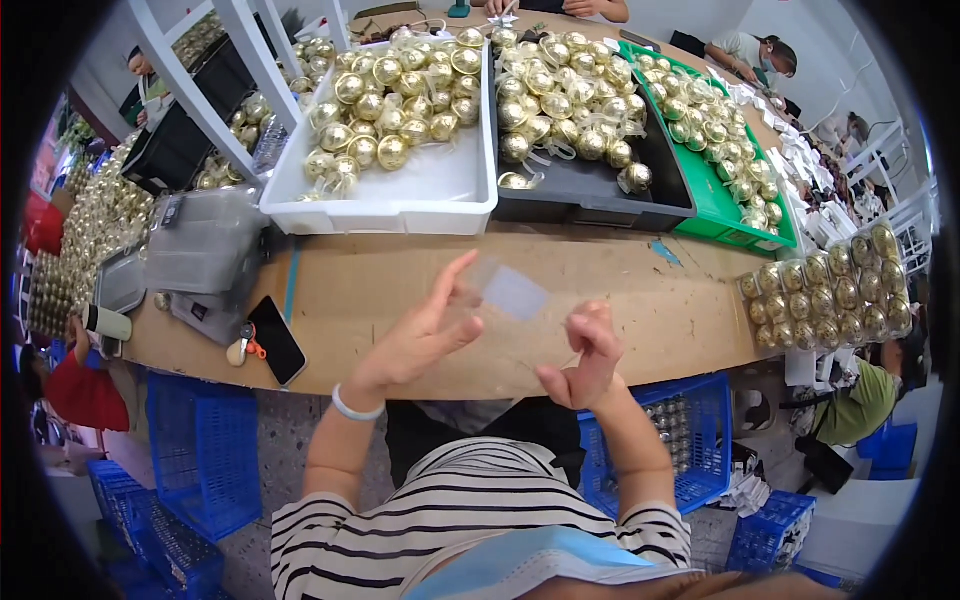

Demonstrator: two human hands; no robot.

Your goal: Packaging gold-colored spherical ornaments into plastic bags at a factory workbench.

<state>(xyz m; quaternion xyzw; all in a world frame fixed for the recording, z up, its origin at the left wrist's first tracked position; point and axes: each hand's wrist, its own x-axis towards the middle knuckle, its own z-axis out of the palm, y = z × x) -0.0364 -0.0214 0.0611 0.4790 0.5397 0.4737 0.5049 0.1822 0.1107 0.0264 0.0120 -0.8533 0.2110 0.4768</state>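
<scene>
A see-through plastic piece (516,293) with a pale rectangular patch sits over the table in front of me. Its clear edges are hard to make out, so I cannot tell whether it is a box or a sheet. My left hand (425,335) is at its left side, fingers stretched and thumb apart. To the right, the fingers of my right hand (588,355) are curled in towards the thumb, at what looks like a faint clear edge. Whatever they grip is too transparent to make out.
Gold ball ornaments fill a white tray (390,216), a black tray (590,208) and a green tray (745,232) at the back. A clear pack of gold balls (825,300) stands right. Left lie a phone (276,340), orange-handled scissors (254,340) and clear plastic boxes (205,245).
</scene>
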